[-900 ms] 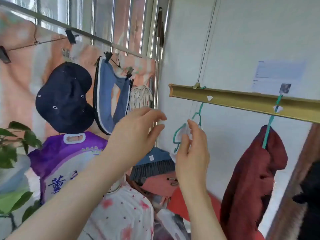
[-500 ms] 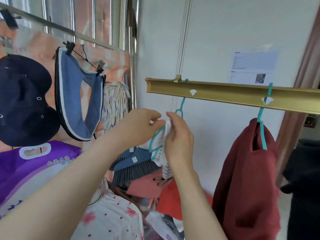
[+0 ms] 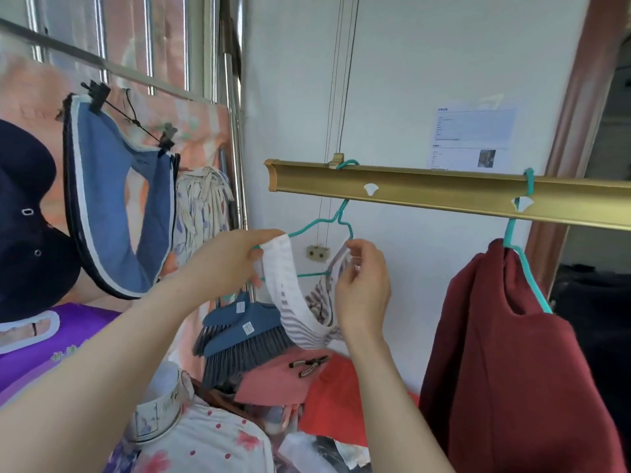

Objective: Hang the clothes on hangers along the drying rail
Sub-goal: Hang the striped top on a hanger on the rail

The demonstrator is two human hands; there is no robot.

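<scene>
Under the left end of the gold rail point(image 3: 444, 194): teal hanger point(image 3: 319, 224) hooked over the top edge, white striped garment point(image 3: 293, 312) slung below it in a U. My left hand point(image 3: 228, 264) pinches one end of its white band at the hanger's left shoulder. My right hand point(image 3: 363, 295) pinches the other end at the right shoulder. Neither end looks seated yet.

Risks:
- The wire is thin and sloped, so the band may slide off on release. The garment would drop onto the broom point(image 3: 246, 332) and red pile point(image 3: 327, 397) below.
- The hook sits near the rail's open left end. A leftward tug could walk it off.
- An uneven pull would tilt the hanger.

Containers: one white pot point(image 3: 155, 416), near left, on floral cloth point(image 3: 211, 445). Only its pale inner wall shows, so I cannot tell the contents.

Maroon garment point(image 3: 512, 387) hangs to the right, well apart.
</scene>
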